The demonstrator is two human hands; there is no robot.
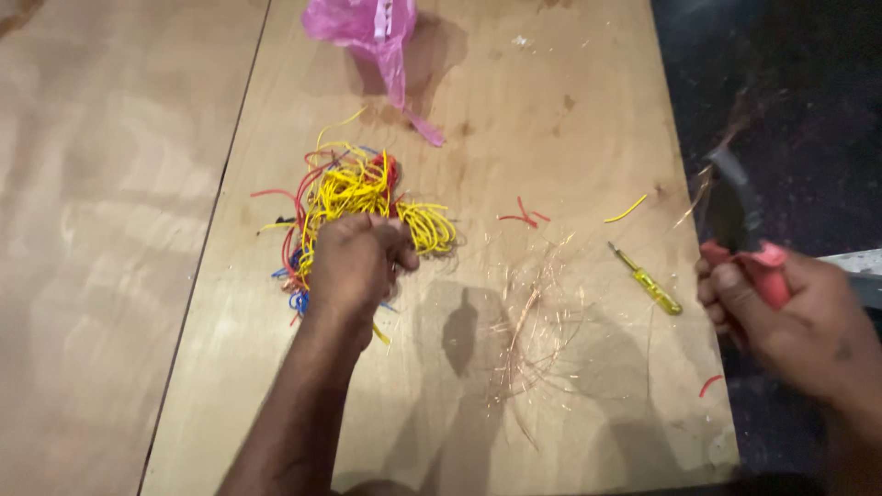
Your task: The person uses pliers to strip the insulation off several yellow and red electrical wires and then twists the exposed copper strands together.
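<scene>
Left hand (pixel 358 262) has its fingers bunched into the tangled yellow, red and blue wire pile (pixel 354 197) at 10 o'clock on the plywood tabletop (pixel 570 119), right hand (pixel 790 308) wrapped tight round red-handled pliers (pixel 749 234) at 3.

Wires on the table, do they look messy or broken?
Yes. The yellow, red and blue wires lie in a tangled heap under the left hand. Cut red bits and thin bare copper strands are scattered loose across the plywood table.

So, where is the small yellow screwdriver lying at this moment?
In the head view, the yellow screwdriver lies on the wooden board, right of the loose copper strands and just left of the right hand.
</scene>
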